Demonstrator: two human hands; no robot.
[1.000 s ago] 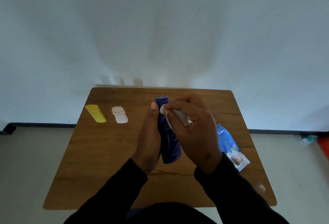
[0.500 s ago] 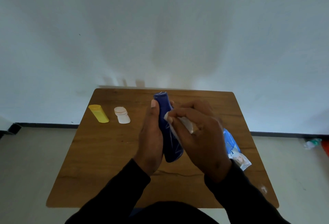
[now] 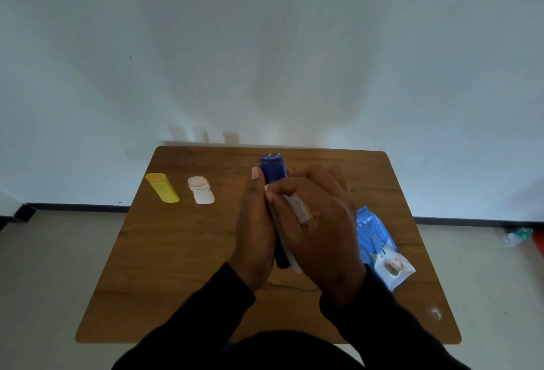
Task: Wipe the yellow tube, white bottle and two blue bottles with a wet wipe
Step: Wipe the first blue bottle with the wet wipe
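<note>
Gripping the blue bottle [image 3: 273,168] in my left hand [image 3: 255,231], right hand [image 3: 319,222] pinching the wet wipe [image 3: 297,208]; hard rubbing could slip it onto the table [image 3: 176,252].

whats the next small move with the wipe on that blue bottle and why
Probably slide the right hand with the wet wipe up toward the cap: the left hand holds the dark blue bottle above the table, and the wipe covers only its body, leaving the top bare.

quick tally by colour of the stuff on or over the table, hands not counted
yellow: 1, tube
white: 2, bottle, wipe
blue: 2, bottle, wipe pack
total: 5
</note>
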